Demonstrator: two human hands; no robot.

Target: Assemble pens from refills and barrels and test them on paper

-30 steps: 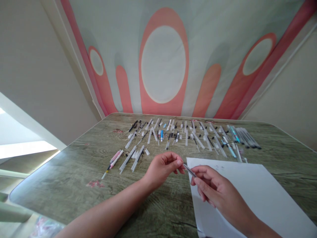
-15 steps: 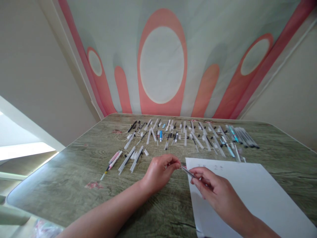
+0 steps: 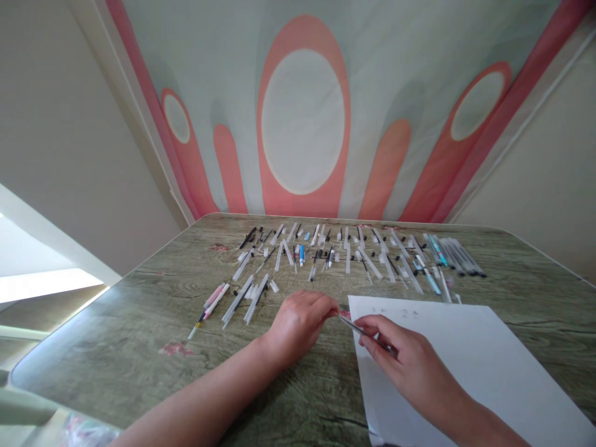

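Observation:
A slim grey pen (image 3: 356, 327) is held slantwise between my hands, over the left edge of a white sheet of paper (image 3: 465, 366). My right hand (image 3: 414, 363) is closed around its lower right part, thumb below and fingers above. At the pen's far left end, the fingertips of my left hand (image 3: 300, 323) are pinched together. The back of that hand hides part of the grip, and whether a small part sits in the fingertips is not visible. Small faint handwriting shows near the paper's top edge.
Rows of clear pen barrels (image 3: 347, 257), dark refills and small caps lie across the table's far half. Assembled pens (image 3: 460, 256) lie side by side at the right. A pink pen (image 3: 214, 295) and a white-and-pink one lie left. A patterned cloth (image 3: 302, 205) hangs behind the table.
My left hand has turned so that its back faces up more, fingers still at the pen's end. In my right hand the pen's rear now shows farther past the fingers.

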